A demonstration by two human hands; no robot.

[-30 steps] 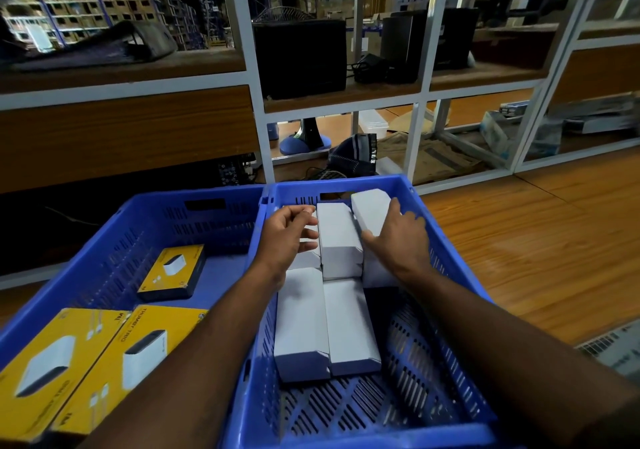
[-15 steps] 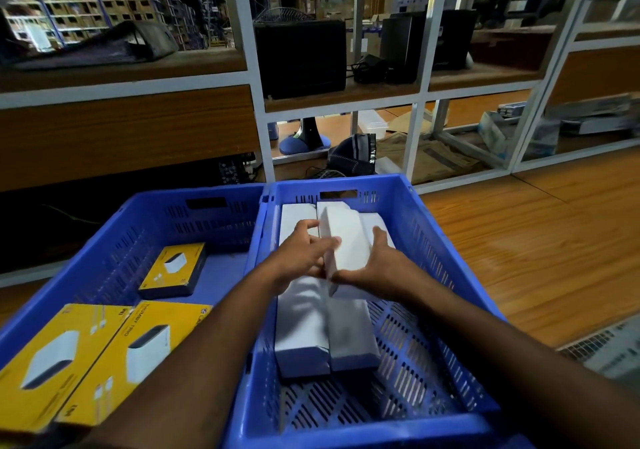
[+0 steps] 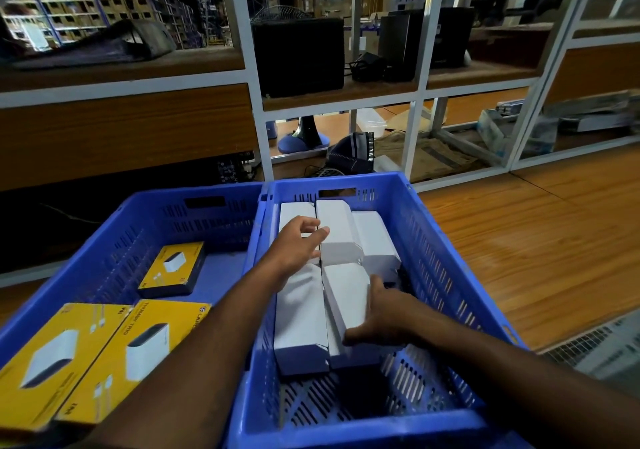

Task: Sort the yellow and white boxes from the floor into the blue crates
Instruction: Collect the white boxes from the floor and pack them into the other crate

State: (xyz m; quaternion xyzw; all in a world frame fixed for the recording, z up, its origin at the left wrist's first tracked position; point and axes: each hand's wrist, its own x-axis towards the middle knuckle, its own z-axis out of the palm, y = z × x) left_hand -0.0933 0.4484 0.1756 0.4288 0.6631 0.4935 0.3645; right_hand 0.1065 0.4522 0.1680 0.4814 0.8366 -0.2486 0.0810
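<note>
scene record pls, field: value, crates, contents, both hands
left crate: blue, holds three yellow boxes, lying flat
right crate: blue, holds white boxes packed in rows, five visible
left hand: over the far white boxes, fingers loosely spread, grips nothing
right hand: fingers and thumb curled round the side of the near right white box
floor: wooden, no loose boxes in view
background: white-framed shelving with dark equipment
</note>
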